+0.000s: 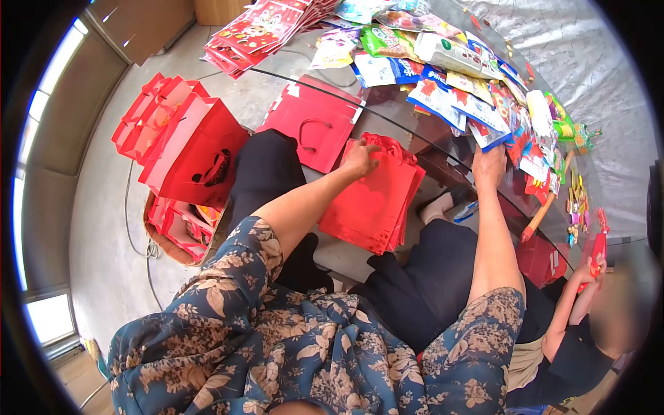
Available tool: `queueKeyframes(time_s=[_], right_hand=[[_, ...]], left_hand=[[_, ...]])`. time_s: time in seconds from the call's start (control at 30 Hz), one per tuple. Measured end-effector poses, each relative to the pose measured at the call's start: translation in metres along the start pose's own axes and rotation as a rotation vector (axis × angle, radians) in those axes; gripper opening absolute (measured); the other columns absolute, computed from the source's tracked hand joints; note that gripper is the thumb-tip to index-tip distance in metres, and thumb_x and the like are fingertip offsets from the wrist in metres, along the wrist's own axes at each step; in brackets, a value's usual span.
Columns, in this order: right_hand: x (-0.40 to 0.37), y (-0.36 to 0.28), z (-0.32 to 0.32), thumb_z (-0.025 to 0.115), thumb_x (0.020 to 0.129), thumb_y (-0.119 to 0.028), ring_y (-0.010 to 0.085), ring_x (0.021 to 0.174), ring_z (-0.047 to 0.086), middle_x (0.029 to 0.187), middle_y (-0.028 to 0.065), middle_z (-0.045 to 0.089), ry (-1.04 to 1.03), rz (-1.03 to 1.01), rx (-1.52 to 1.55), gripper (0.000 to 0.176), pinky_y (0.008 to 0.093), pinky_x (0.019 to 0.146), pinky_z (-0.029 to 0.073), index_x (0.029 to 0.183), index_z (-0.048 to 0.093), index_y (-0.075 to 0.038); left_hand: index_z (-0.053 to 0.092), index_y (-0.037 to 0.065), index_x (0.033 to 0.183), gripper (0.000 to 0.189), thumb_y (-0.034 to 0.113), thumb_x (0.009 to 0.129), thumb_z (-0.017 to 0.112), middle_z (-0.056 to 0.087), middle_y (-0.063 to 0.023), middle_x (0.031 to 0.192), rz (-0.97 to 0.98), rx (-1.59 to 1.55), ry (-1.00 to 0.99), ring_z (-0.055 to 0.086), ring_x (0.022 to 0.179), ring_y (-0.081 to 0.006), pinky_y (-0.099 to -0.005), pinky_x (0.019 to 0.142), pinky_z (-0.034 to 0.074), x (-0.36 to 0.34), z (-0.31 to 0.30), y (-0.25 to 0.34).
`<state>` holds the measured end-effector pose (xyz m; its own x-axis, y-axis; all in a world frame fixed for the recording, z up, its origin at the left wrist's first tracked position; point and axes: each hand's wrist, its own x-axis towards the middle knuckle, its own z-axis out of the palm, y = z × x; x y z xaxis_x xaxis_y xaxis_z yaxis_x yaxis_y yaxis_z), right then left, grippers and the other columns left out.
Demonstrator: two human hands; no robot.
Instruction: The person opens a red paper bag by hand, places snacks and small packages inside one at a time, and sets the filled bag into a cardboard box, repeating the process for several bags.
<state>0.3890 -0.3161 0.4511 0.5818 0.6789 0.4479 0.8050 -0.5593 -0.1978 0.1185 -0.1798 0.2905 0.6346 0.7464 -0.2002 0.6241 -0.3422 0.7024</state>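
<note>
A red paper gift bag (pixel 370 207) with red ribbon at its top stands between my knees. My left hand (pixel 360 159) grips the bag's upper edge, its fingers curled by the ribbon. At the edge of the glass table, my right hand (pixel 489 168) reaches up to a blue-and-white snack packet (pixel 489 135) at the near side of the pile. Its fingertips go out of sight under the packet, pinching it. More snack packets (pixel 439 100) in blue, white, green and yellow lie heaped beyond it.
Red gift bags (pixel 197 149) stand at the left above a cardboard box (pixel 153 232) holding more. A flat red bag (pixel 311 124) lies near my left knee. Printed red bags (pixel 259 31) are stacked at the back. Another person (pixel 577 332) sits at the right, hands (pixel 591 268) on something red.
</note>
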Motion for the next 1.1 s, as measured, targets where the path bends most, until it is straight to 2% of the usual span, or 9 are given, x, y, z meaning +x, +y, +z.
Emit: queueKeyframes(time_s=[0.07, 0.2, 0.4, 0.5, 0.6, 0.8, 0.87, 0.97, 1.1], right_hand=[[0.0, 0.001, 0.001, 0.063, 0.092, -0.029, 0.0405, 0.112, 0.057, 0.117, 0.0224, 0.063, 0.015, 0.006, -0.002, 0.041, 0.0505, 0.094, 0.045, 0.12, 0.06, 0.0], [-0.002, -0.002, -0.001, 0.064, 0.091, -0.027, 0.0392, 0.113, 0.057, 0.118, 0.0207, 0.063, 0.028, 0.006, -0.002, 0.04, 0.0497, 0.094, 0.045, 0.12, 0.06, -0.001], [-0.002, 0.003, 0.002, 0.064, 0.091, -0.027, 0.0472, 0.106, 0.06, 0.12, 0.0247, 0.062, 0.094, -0.068, 0.052, 0.039, 0.0564, 0.089, 0.047, 0.12, 0.059, -0.002], [-0.006, 0.004, 0.001, 0.062, 0.092, -0.021, 0.0452, 0.108, 0.06, 0.12, 0.0225, 0.063, 0.093, -0.089, 0.131, 0.034, 0.0533, 0.092, 0.047, 0.121, 0.06, -0.002], [-0.02, 0.005, -0.005, 0.059, 0.092, -0.013, 0.0405, 0.11, 0.06, 0.118, 0.0202, 0.064, 0.082, -0.112, 0.264, 0.028, 0.0484, 0.094, 0.048, 0.117, 0.063, -0.001], [-0.074, -0.016, -0.063, 0.054, 0.092, -0.004, 0.0296, 0.109, 0.067, 0.113, 0.0149, 0.07, 0.071, -0.106, 0.595, 0.021, 0.0373, 0.098, 0.05, 0.104, 0.071, 0.0], [-0.102, -0.023, -0.076, 0.054, 0.096, -0.007, 0.0232, 0.106, 0.067, 0.11, 0.0113, 0.071, 0.002, 0.008, 0.745, 0.02, 0.0338, 0.096, 0.05, 0.107, 0.07, 0.0], [-0.144, -0.029, -0.076, 0.057, 0.102, -0.02, 0.0129, 0.103, 0.065, 0.108, 0.0048, 0.07, -0.338, 0.266, 1.036, 0.026, 0.0277, 0.092, 0.049, 0.118, 0.068, -0.002], [-0.179, -0.042, -0.057, 0.058, 0.102, -0.036, 0.0137, 0.114, 0.06, 0.119, 0.0063, 0.067, -0.538, 0.414, 1.171, 0.041, 0.0297, 0.1, 0.045, 0.127, 0.063, -0.003]], left_hand=[[0.062, 0.026, 0.135, 0.05, 0.029, 0.085, 0.071, 0.041, -0.0171, 0.153, -0.008, 0.012, -0.028, 0.045, 0.138, -0.035, -0.0455, 0.112, 0.043, 0.005, 0.001, 0.003], [0.061, 0.014, 0.135, 0.05, 0.028, 0.087, 0.067, 0.044, -0.0172, 0.15, 0.027, 0.016, -0.048, 0.05, 0.134, -0.0352, -0.0456, 0.109, 0.044, 0.024, 0.017, -0.017], [0.071, 0.002, 0.117, 0.033, 0.02, 0.089, 0.066, 0.067, -0.0182, 0.123, 0.132, -0.303, 0.095, 0.063, 0.117, -0.0358, -0.0421, 0.102, 0.049, -0.003, -0.01, 0.012], [0.072, -0.001, 0.11, 0.022, 0.006, 0.09, 0.064, 0.072, -0.0128, 0.108, -0.007, -0.513, 0.065, 0.067, 0.103, -0.0208, -0.0331, 0.093, 0.051, -0.032, -0.04, 0.042], [0.069, 0.0, 0.12, 0.031, 0.001, 0.089, 0.066, 0.07, -0.006, 0.109, -0.012, -0.65, -0.049, 0.064, 0.099, -0.0112, -0.0284, 0.092, 0.051, -0.054, -0.072, 0.058], [0.06, 0.003, 0.135, 0.044, 0.001, 0.09, 0.065, 0.067, -0.0024, 0.117, 0.228, -0.837, -0.203, 0.062, 0.1, -0.0094, -0.0279, 0.093, 0.05, -0.096, -0.111, 0.089], [0.06, 0.003, 0.134, 0.042, 0.004, 0.093, 0.066, 0.067, -0.0018, 0.118, 0.287, -0.897, -0.257, 0.061, 0.101, -0.0094, -0.028, 0.094, 0.05, -0.119, -0.124, 0.106], [0.061, 0.004, 0.134, 0.039, 0.008, 0.096, 0.065, 0.066, -0.001, 0.12, 0.318, -0.897, -0.297, 0.062, 0.102, -0.0097, -0.0287, 0.097, 0.049, -0.129, -0.126, 0.105], [0.062, 0.003, 0.133, 0.036, 0.012, 0.098, 0.063, 0.066, -0.0002, 0.121, 0.353, -0.882, -0.285, 0.062, 0.102, -0.0099, -0.0295, 0.1, 0.048, -0.128, -0.12, 0.099]])
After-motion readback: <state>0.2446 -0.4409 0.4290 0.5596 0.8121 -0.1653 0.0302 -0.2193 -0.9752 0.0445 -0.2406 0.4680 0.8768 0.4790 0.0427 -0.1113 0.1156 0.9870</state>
